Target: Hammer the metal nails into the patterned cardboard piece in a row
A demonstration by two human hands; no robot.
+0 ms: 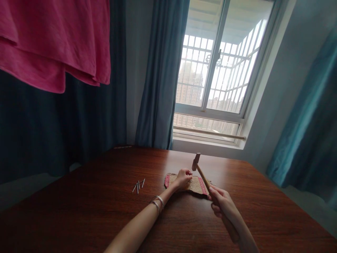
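My right hand (pixel 220 201) grips the wooden handle of a small hammer (pixel 200 171), its head raised just right of my left hand. My left hand (pixel 182 177) rests on a flat tan board with pink edges (pixel 197 185), fingers pinched together on something too small to make out, likely a nail. The board lies on the dark wooden table (pixel 105 207) near its middle. Bracelets circle my left wrist.
Several loose nails (pixel 138 185) lie on the table left of the board. A window with bars (pixel 218 70) and blue curtains stand behind the table. A pink cloth (pixel 55 38) hangs at the upper left.
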